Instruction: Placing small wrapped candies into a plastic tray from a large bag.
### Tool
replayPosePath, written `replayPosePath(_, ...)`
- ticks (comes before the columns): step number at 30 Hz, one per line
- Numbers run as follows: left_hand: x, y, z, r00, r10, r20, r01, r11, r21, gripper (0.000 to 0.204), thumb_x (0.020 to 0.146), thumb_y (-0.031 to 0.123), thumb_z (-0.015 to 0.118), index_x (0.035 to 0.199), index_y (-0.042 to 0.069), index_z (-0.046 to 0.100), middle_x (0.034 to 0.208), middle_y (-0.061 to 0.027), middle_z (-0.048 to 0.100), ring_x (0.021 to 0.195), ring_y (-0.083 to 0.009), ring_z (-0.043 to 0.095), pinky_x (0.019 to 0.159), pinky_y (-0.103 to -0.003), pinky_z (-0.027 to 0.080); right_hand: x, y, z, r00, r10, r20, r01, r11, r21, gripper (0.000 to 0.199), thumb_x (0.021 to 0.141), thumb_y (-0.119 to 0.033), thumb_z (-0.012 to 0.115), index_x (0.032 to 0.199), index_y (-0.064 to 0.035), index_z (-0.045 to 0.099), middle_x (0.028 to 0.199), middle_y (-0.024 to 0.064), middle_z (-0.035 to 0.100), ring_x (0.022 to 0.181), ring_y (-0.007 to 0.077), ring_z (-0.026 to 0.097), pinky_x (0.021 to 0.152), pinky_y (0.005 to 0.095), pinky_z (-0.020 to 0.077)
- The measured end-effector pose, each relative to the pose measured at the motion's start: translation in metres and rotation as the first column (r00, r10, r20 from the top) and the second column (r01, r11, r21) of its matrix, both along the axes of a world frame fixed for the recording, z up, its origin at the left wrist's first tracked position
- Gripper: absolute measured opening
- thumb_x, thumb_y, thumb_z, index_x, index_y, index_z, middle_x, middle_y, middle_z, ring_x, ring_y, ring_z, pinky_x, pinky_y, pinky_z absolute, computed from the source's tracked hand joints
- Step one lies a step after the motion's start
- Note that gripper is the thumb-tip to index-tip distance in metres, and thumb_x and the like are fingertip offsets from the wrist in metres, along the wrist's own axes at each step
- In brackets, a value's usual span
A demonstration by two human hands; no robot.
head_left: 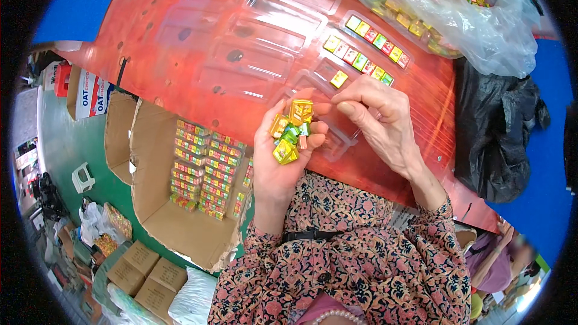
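Observation:
My left hand (278, 150), palm up and fingers curled, cups several small foil-wrapped sweets (290, 136) in gold, green and yellow. My right hand (380, 117) hovers just right of it, thumb and forefinger drawn together with nothing visible in them. Just beyond those fingertips, a single yellow sweet (339, 79) lies in a clear plastic tray (310, 78). Farther back, two more trays hold a row of yellow, red and green sweets (359, 59) and another similar row (377, 40).
Clear trays (265, 30) cover the red table (150, 54). A plastic bag of sweets (481, 30) stands at the back right, above a black bag (497, 132). Below the table's left edge, a cardboard box (153, 204) contains stacked filled trays. Another person (497, 259) is at lower right.

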State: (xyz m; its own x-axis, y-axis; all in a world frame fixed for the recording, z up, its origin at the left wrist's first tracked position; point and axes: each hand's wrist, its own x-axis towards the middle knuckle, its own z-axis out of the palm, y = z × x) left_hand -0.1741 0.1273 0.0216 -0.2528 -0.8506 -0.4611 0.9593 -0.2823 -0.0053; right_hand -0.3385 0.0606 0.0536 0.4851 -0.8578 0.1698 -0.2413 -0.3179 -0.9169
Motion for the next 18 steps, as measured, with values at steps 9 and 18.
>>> replayPosePath(9,0.006,-0.006,-0.002,0.995,0.073,0.064,-0.074,0.997,0.026,0.038,0.092,0.027,0.038,0.117,0.0,0.049,0.099,-0.0214,0.059,0.074,-0.0247,0.062,0.053,-0.028,0.052,-0.019,0.027,-0.002,0.955,-0.095,-0.282,0.039,0.979,-0.199,0.012,0.072,-0.004,0.065,0.082,-0.0004,0.061,0.073,0.01,0.058,0.067,0.0241,0.057,0.061,0.0321,0.0455)
replayPosePath(18,0.007,-0.002,-0.004,0.994,0.108,0.034,-0.106,0.993,-0.058,0.045,0.093,0.03,0.033,0.124,-0.001,0.041,0.111,-0.0262,0.052,0.096,-0.0356,0.056,0.069,-0.037,0.055,-0.02,0.04,-0.019,0.812,0.157,-0.563,-0.336,0.914,-0.229,0.023,0.073,-0.01,0.054,0.095,-0.0057,0.059,0.086,0.009,0.046,0.08,0.0248,0.046,0.069,0.0336,0.0417)
